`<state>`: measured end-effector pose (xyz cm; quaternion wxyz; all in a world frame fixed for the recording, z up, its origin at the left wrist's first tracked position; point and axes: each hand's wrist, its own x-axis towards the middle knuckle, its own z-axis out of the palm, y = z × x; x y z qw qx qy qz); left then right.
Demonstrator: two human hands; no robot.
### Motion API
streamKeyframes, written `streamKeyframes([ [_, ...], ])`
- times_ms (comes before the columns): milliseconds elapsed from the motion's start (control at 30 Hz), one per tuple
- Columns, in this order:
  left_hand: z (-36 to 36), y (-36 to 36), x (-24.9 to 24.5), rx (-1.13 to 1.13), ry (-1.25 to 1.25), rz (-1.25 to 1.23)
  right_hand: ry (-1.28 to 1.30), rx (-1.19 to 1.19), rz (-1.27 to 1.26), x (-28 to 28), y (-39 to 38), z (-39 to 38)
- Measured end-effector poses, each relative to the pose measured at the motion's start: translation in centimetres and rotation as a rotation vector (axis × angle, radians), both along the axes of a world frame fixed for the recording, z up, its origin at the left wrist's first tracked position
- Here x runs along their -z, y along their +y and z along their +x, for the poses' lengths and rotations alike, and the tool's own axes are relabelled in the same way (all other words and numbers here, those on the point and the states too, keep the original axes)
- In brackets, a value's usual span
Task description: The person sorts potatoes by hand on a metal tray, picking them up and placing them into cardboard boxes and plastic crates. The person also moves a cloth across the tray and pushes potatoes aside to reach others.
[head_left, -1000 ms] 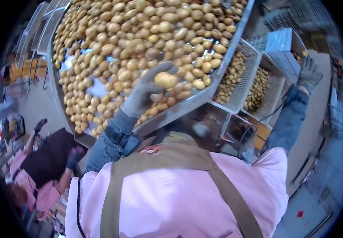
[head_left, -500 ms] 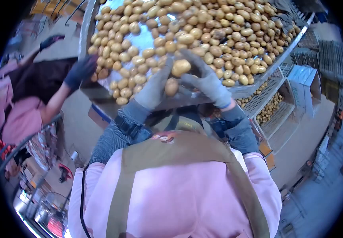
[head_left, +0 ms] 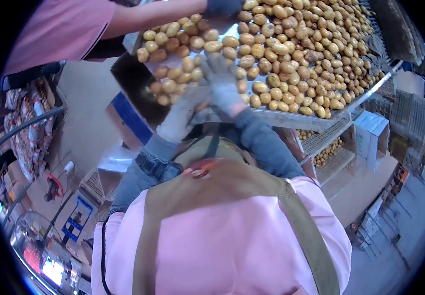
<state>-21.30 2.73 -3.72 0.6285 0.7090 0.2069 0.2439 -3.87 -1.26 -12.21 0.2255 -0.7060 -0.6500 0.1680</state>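
Fingers (head_left: pixel 213 64) of the right hand (head_left: pixel 224 91): extended and slightly spread, lying flat over the nearest potatoes, nothing visibly pinched. The flat posture seems suited to rolling or raking round pieces rather than lifting 1.

Left hand (head_left: pixel 182 117): fingers curled at the near edge of the tabletop, just beside the right wrist. Whether they enclose a potato I cannot tell.

Both hands wear grey knitted work gloves, soft and matte, probably for grip and against dirt.

Small yellow-brown oval potatoes (head_left: pixel 291 54): smooth-skinned, some darker or blotched, spread in 1 loose layer, thinner at the near left corner where the hands work.

Shiny sheet-metal tabletop (head_left: pixel 291 119): reflective and flat, with a raised rim that appears to keep the round stock from rolling off.

White perforated plastic crates (head_left: pixel 328 150): set below the right edge, partly filled with more potatoes.

Co-worker's bare forearm (head_left: pixel 158 17): pink short sleeve, dark glove (head_left: pixel 224 6) resting on the far row of potatoes, well apart from the wearer's hands.

Wearer's clothing: pink shirt (head_left: pixel 222 246), tan woven apron straps (head_left: pixel 222 184), blue-grey sleeves.
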Motion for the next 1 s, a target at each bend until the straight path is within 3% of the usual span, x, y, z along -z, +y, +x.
streamKeyframes([
  [33,-0.9,-0.1,1.1,0.002,-0.070,-0.622,-0.262,0.011,-0.065,0.2,1.9,-0.4],
  [67,-1.2,-0.6,1.7,0.011,-0.123,-1.247,-0.294,0.009,0.058,0.7,2.8,-0.2],
  [133,-0.4,-0.7,-1.7,-0.205,0.100,-0.988,-0.096,-0.115,0.035,-0.7,3.0,1.4],
  [167,-0.7,-0.8,-1.7,-0.210,0.210,-0.527,0.254,0.006,-0.034,-3.1,1.8,2.1],
  [233,-0.5,-1.1,-0.1,-0.215,0.259,-0.136,0.846,0.274,-0.036,-6.2,-2.8,2.4],
  [267,0.3,-2.1,2.6,-0.219,0.213,-0.211,0.972,0.278,-0.081,-5.9,-5.3,2.4],
  [333,2.0,-3.5,0.2,0.010,0.219,-0.452,1.466,0.425,-0.239,-7.6,-10.0,1.9],
  [367,2.6,-3.5,-0.2,0.152,0.319,-0.260,1.831,0.570,-0.355,-9.3,-12.1,1.6],
  [400,3.2,-3.4,-0.3,0.292,0.416,-0.065,1.705,0.700,-0.430,-9.3,-14.2,2.3],
  [433,3.5,-3.0,-0.2,0.275,0.465,-0.045,1.572,0.830,-0.504,-9.4,-16.8,3.3],
  [500,4.6,-1.1,0.6,0.250,0.564,0.006,1.442,0.828,-0.493,-8.8,-23.2,8.0],
  [533,5.8,0.1,1.0,0.150,0.666,-0.159,1.354,0.833,-0.464,-8.2,-26.9,11.2],
  [567,7.0,1.0,1.2,0.095,0.644,-0.051,1.208,0.877,-0.436,-7.7,-31.0,14.8],
  [633,10.1,2.6,2.7,0.063,0.596,0.255,0.659,1.095,-0.365,-6.9,-36.5,21.4],
  [733,15.6,3.5,4.9,0.185,0.661,0.666,-0.083,1.200,0.005,-10.1,-29.8,23.7],
  [800,18.1,3.3,5.3,0.282,0.793,0.768,0.318,1.101,0.197,-9.4,-22.1,24.0],
  [867,19.3,3.2,6.5,0.277,0.846,0.698,0.383,0.920,0.130,-7.7,-13.6,21.1],
  [900,19.5,3.1,7.0,0.248,0.852,0.620,0.283,0.789,-0.035,-9.1,-9.7,18.6],
  [933,18.9,2.9,6.9,0.155,0.723,0.575,0.089,0.531,0.066,-5.5,-8.0,18.2],
  [1000,15.4,2.6,5.5,-0.035,0.472,0.479,-0.319,0.309,-0.105,-2.9,-4.3,15.3],
])
